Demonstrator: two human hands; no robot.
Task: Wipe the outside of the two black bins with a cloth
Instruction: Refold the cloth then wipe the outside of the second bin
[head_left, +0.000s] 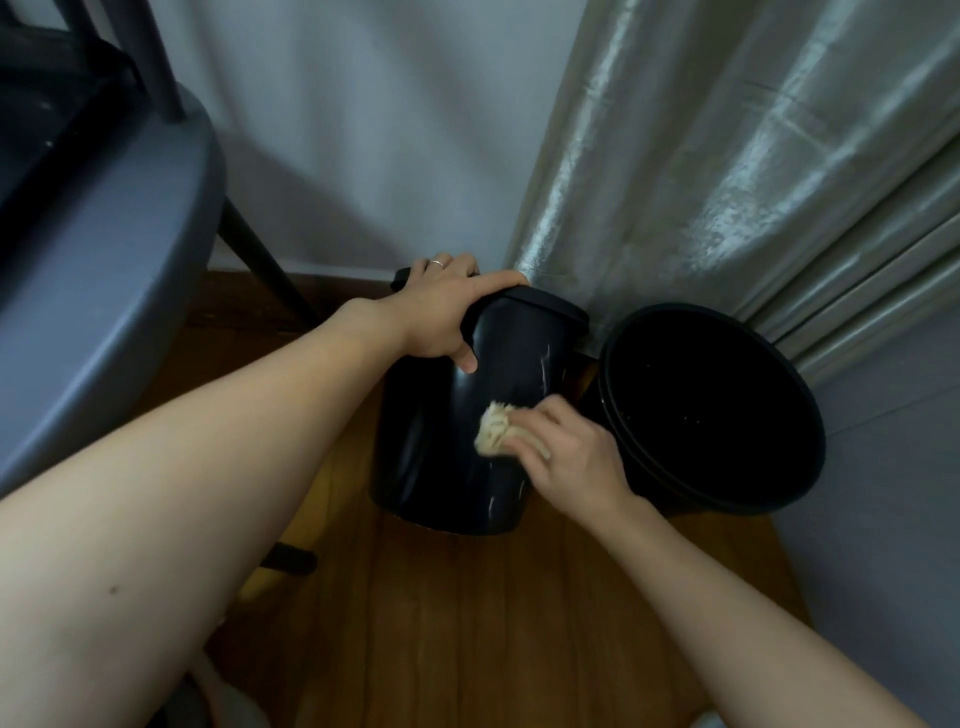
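Two black bins stand on the wooden floor in a corner. The left black bin (441, 441) has a lid on top. My left hand (447, 312) grips its lid and upper rim, thumb down the side. My right hand (566, 447) presses a small beige cloth (493, 428) against that bin's front wall, about halfway down. The right black bin (779, 488) is open, without a lid, and leans toward me so its dark inside shows. It stands close beside my right hand.
A grey chair seat (104, 291) with dark legs fills the left side. A silvery curtain (727, 182) hangs behind the bins on the right. A white wall (363, 130) is behind. The wooden floor (493, 623) stretches toward me.
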